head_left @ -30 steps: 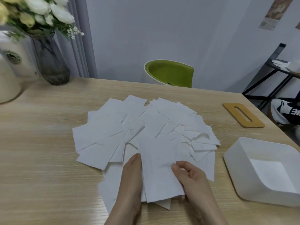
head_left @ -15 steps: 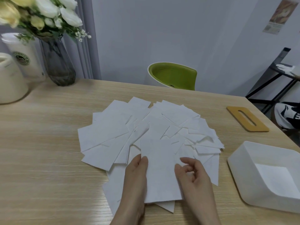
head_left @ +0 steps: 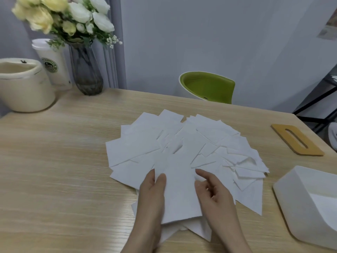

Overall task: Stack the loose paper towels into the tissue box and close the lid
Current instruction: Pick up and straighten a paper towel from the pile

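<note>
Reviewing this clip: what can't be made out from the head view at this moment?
- White plastic tissue box: cut off by the right and bottom edges, so its contents are only partly seen.
- Fan of loose white paper towels: overlapping sheets hide the count.
- Left hand and right hand: the top sheet hides any fingers beneath, so grip is unclear.
- White paper cup: logo too blurred to read.

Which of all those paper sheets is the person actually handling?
The nearest, topmost paper towel, lying between both hands. The left hand rests on its left edge, the right hand touches its right edge. The other sheets fan out behind, untouched.
</note>
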Tool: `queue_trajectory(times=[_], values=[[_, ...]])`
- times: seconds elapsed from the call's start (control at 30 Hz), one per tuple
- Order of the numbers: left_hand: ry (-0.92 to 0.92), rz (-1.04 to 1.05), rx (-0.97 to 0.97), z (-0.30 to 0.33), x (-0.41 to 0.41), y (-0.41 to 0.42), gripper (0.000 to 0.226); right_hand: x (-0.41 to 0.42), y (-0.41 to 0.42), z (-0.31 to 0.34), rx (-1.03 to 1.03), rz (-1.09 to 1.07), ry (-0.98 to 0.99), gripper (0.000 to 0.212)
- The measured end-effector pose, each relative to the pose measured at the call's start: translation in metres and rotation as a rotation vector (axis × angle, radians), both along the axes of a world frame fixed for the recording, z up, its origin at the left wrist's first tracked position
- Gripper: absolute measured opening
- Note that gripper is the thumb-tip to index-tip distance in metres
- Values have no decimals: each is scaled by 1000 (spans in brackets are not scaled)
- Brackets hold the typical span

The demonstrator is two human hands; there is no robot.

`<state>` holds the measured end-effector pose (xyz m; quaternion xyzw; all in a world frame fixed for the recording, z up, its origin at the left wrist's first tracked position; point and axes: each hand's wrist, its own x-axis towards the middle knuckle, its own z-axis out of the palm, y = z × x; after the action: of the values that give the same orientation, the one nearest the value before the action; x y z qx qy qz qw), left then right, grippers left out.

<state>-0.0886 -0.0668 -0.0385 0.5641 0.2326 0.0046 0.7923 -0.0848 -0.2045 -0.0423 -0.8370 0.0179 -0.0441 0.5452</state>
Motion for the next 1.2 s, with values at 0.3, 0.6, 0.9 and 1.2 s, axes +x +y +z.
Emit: queue_trajectory(times=[0.3,0.6,0.9,1.2], values=[[-13,210,-66,-1,-11,66,25,55,42,6,-776,367,-332,30],[3,348,-76,-2,-22,104,20,92,65,-1,-1050,544,-324,38],[10,349,-79,-3,-18,98,20,57,24,22,-1115,419,-325,39],[-16,238,-69,-1,-12,69,24,-8,-27,41,-1289,327,-250,32]])
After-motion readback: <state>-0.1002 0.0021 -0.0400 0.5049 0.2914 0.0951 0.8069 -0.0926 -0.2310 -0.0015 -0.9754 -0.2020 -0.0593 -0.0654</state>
